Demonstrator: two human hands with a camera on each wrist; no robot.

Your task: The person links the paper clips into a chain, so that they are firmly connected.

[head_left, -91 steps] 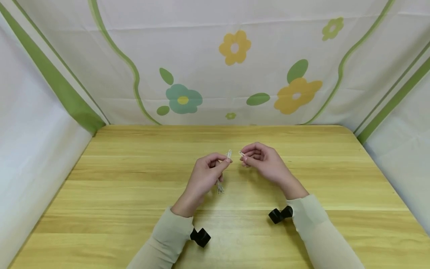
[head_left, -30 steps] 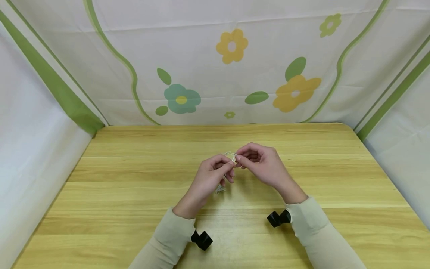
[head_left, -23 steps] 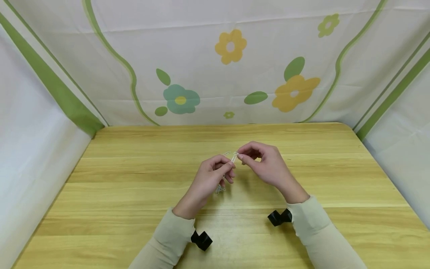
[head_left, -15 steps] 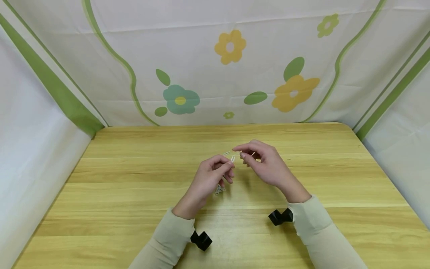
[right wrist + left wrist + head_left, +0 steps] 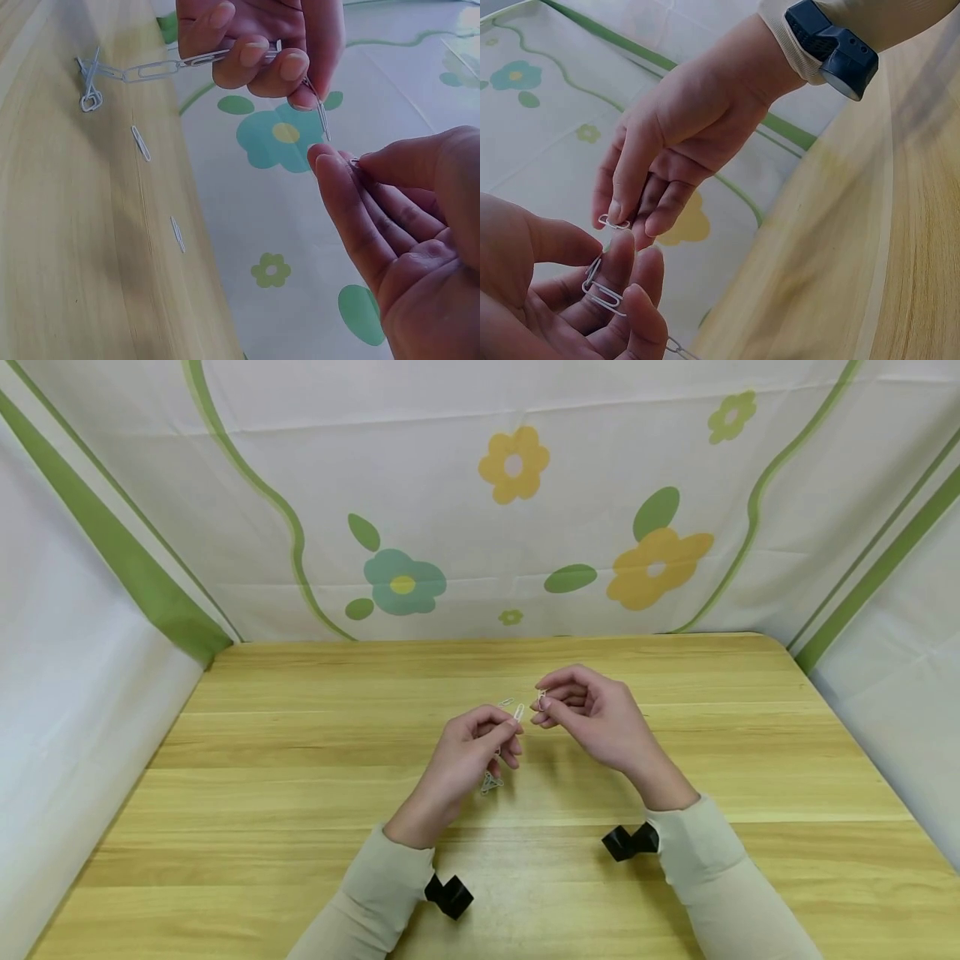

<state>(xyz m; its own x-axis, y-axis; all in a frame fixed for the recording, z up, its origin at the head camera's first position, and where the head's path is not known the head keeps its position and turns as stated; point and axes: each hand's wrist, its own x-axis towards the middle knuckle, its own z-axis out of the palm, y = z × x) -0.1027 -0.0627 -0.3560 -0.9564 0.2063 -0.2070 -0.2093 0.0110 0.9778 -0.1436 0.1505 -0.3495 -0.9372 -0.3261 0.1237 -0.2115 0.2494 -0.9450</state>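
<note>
My left hand (image 5: 468,752) pinches the end link of a paper clip chain (image 5: 154,71) between thumb and index finger. That end clip (image 5: 519,712) sticks up past the fingertips. The rest of the chain runs across the curled fingers and down toward the table, as the right wrist view shows. A short way to the right, my right hand (image 5: 596,718) pinches a single white paper clip (image 5: 615,222) by thumb and index fingertip. A small gap separates this clip from the chain's end. Most of it is covered by fingers in the right wrist view.
Two loose paper clips, one nearer the chain (image 5: 141,144) and one farther off (image 5: 177,234), lie on the wooden table (image 5: 300,827). A flowered white curtain (image 5: 450,510) rises behind the table's far edge. Each wrist wears a black camera.
From touching the chain's end clip, my right hand has drawn back to the right and slightly up, and its paper clip has turned between the fingers. The left hand stays nearly still.
</note>
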